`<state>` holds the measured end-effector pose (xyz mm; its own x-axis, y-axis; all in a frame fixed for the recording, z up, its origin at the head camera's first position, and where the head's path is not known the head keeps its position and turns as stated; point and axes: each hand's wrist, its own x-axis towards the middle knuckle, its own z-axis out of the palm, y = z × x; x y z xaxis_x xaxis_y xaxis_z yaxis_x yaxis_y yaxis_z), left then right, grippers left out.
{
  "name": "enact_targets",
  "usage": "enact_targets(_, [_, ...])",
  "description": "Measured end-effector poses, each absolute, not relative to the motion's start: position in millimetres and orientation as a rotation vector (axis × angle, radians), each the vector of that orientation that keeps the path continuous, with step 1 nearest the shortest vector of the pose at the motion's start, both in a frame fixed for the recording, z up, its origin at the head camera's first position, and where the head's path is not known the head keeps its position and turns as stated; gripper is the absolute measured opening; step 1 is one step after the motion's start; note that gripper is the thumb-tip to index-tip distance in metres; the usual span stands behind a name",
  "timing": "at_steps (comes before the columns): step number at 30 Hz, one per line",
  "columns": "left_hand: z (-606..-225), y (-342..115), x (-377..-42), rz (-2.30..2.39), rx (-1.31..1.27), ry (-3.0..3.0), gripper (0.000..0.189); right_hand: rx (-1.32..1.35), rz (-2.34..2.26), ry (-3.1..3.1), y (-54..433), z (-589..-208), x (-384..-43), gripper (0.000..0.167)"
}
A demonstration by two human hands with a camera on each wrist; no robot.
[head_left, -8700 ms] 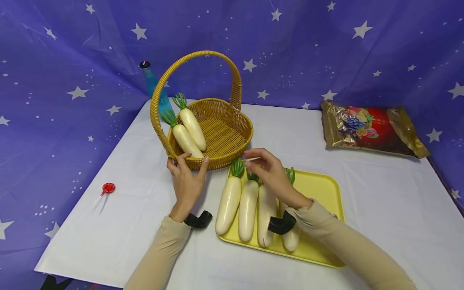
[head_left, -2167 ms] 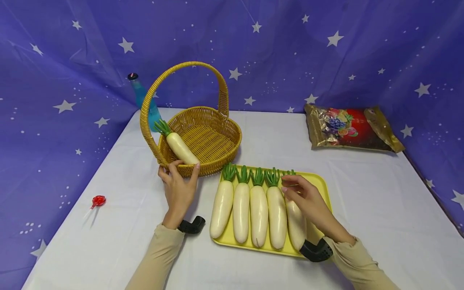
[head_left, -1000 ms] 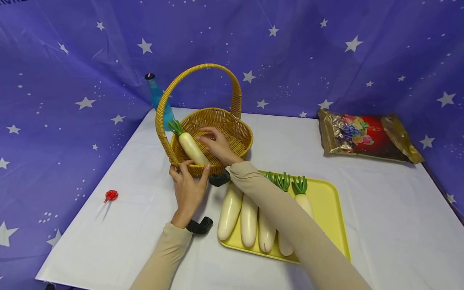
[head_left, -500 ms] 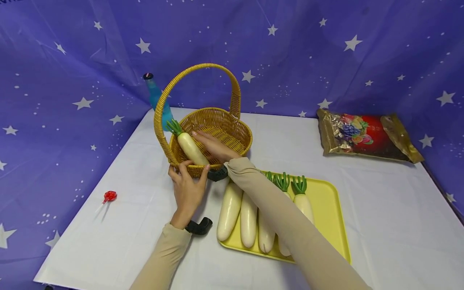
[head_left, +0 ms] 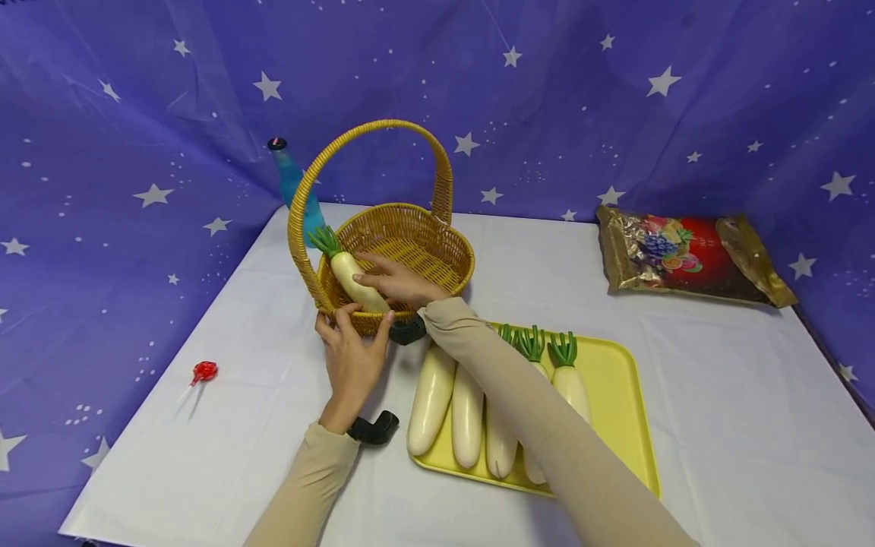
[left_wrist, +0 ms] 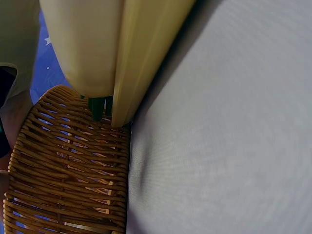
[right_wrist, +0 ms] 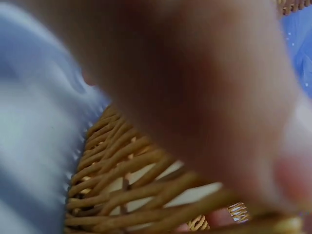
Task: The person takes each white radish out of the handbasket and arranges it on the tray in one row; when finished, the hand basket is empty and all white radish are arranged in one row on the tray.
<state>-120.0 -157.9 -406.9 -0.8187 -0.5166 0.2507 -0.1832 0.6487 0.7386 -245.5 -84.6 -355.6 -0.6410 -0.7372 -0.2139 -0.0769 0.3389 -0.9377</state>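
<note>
My left hand [head_left: 353,361] grips the near left rim of a woven basket [head_left: 451,235] with a tall handle, thumb and fingers on the edge. One white radish [head_left: 351,275] with a green top leans inside the basket's left side. My right hand [head_left: 399,282] reaches into the basket and holds this radish, its thumb lying over it; the other fingers are partly hidden. In the right wrist view a blurred thumb [right_wrist: 204,97] covers much of the basket weave [right_wrist: 122,180]. Several more white radishes [head_left: 431,403] lie side by side on a yellow tray [head_left: 618,395], partly behind my right sleeve.
Behind the basket's left side stands a blue bottle [head_left: 290,178]. A red lollipop [head_left: 204,371] lies on the white tabletop [head_left: 273,319] at left. At the back right is a gold and red snack bag [head_left: 690,254]. A starry purple cloth [head_left: 547,99] hangs behind.
A second radish has gone from the basket to the tray's row. My right hand then moved from the tray into the basket and onto the remaining radish. My left hand stays at the rim.
</note>
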Motion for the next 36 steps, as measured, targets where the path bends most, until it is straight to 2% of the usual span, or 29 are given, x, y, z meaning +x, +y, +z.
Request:
enact_targets(6, [-405.2, -158.2, -118.3, -1.015, 0.551, -2.428, 0.062, -0.842, -1.242, 2.070, -86.1, -358.3, -245.4, 0.056])
enact_targets(18, [-405.2, -159.6, -116.2, -1.023, 0.552, -2.432, 0.062, -0.852, -1.198, 2.242, -91.4, -358.6, -241.7, 0.069])
enact_targets(25, [-405.5, -156.9, -116.0, -1.022, 0.543, -2.420, 0.060, -0.875, -1.162, 2.366, -88.5, -357.6, -241.0, 0.071])
enact_targets(36, [-405.1, -155.7, -120.7, -1.016, 0.537, -2.428, 0.060, -0.664, -1.683, 2.197, -74.8, -354.7, -243.0, 0.063])
